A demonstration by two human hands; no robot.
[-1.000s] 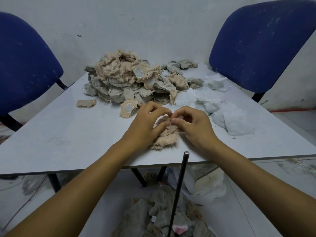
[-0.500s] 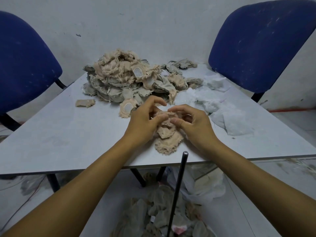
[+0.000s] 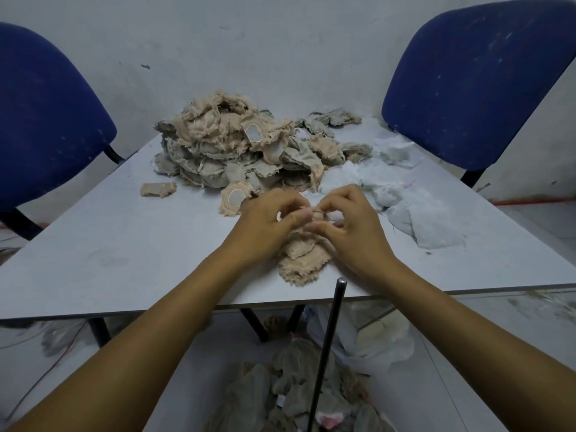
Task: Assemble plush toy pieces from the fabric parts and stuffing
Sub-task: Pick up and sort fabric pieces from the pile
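- Both hands are on one beige plush piece [image 3: 300, 260] at the near edge of the table [image 3: 93, 260], so this looks like the opening-up or stuffing step on a single part.
- Left hand [image 3: 265, 222] has thumb and fingers pinched together on the top edge of the fabric; right hand [image 3: 349, 226] is curled and pinching the same edge from the other side. The fingertips nearly meet.
- The lower part of the piece lies flat on the tabletop.
- The big pile of fabric parts [image 3: 243, 151] sits further back, with white stuffing [image 3: 414, 207] just right of the hands.
- Next move, I'd guess: spread that opening and reach right for some stuffing. Can't tell if there's any inside yet.
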